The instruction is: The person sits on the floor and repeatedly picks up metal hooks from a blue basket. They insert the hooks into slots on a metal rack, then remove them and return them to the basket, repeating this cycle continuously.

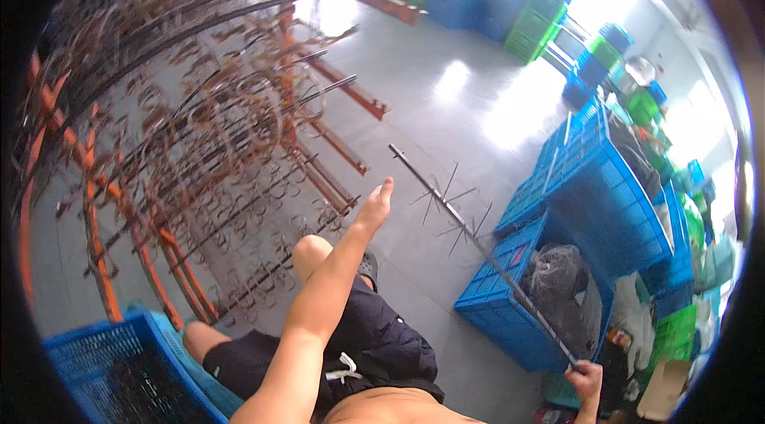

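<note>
My right hand [586, 381], low at the right, is closed round the near end of a long dark metal rod [498, 266]. Thin wire spokes stick out sideways from the rod's far half. The rod slants up and left, passing over a blue crate, and its far end hangs above the floor. My left hand [378, 206] is stretched forward, apart from the rod, with its fingers extended and nothing seen in it. Nearest to it on the left is an orange-framed rack [288, 49] of dark bars, crowded with small hooks or rings.
Blue crates [502, 336] with dark bagged material stand stacked at the right. Beyond them are bags and green crates [535, 25]. Another blue crate [88, 352] sits at lower left. Orange rack feet [351, 89] jut across the grey floor [414, 97].
</note>
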Demonstrator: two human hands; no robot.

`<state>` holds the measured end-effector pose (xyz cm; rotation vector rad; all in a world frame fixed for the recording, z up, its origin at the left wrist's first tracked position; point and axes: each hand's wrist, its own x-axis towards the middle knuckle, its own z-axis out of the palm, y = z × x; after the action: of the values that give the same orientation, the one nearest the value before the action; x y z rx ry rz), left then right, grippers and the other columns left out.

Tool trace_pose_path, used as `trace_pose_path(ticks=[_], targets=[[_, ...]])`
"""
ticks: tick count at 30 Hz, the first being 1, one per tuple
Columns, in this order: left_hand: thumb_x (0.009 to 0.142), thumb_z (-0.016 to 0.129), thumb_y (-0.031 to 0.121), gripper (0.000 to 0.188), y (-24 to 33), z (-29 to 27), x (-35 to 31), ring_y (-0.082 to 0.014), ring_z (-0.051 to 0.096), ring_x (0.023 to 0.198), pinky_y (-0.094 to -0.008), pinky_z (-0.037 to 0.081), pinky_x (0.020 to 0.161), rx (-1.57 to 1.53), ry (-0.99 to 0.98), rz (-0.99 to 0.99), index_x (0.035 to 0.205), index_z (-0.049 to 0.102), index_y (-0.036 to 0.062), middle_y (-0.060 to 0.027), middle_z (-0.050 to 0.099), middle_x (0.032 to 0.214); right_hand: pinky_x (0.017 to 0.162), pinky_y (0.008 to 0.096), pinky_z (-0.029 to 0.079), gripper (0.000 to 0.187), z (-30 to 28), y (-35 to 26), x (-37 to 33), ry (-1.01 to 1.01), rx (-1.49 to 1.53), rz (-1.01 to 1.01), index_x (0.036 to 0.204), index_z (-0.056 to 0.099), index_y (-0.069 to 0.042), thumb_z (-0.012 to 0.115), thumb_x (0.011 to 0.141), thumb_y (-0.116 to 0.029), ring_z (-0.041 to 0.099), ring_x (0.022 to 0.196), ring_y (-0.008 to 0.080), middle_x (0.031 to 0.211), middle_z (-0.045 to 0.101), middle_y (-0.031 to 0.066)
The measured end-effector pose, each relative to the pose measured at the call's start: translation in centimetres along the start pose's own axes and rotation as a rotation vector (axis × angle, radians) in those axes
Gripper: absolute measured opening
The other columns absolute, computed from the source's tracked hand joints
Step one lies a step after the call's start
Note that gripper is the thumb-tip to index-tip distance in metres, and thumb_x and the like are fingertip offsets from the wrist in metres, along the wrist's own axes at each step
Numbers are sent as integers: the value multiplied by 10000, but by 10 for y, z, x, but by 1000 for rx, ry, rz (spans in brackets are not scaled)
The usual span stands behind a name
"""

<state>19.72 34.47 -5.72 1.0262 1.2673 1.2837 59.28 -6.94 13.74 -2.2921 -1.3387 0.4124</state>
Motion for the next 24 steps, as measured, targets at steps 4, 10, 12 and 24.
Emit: trace_pose_path(ticks=[4,10,12,24], targets=[[955,416,365,407,22,-37,-28,-217,583,941,-340,402,918,-442,-121,-17,940,576,-9,-132,629,971,710,382,517,158,-15,-28,-21,-119,-86,-20,885,668,20,637,773,-87,638,771,290,819,666,154],[943,483,288,276,47,-143,-134,-227,575,957,-348,416,908,-817,130,90,888,553,27,-144,622,974,659,276,388,164,5,-38,156,285,-402,-751,933,608,5,606,772,-25,492,843,150,840,547,73],[946,474,302,275,41,-183,-176,-220,571,968,-347,409,899,-799,281,107,895,552,43,-138,620,988,772,333,384,218,45,-67,231,291,-312,-994,1016,603,-6,583,799,-13,481,888,226,896,535,95],[943,463,331,275,-89,-390,-254,-159,586,626,-319,497,644,-763,1167,-177,793,535,112,-54,636,783,934,397,293,201,404,-355,273,-212,-110,-1534,944,613,-80,634,745,-91,529,862,242,853,592,60]])
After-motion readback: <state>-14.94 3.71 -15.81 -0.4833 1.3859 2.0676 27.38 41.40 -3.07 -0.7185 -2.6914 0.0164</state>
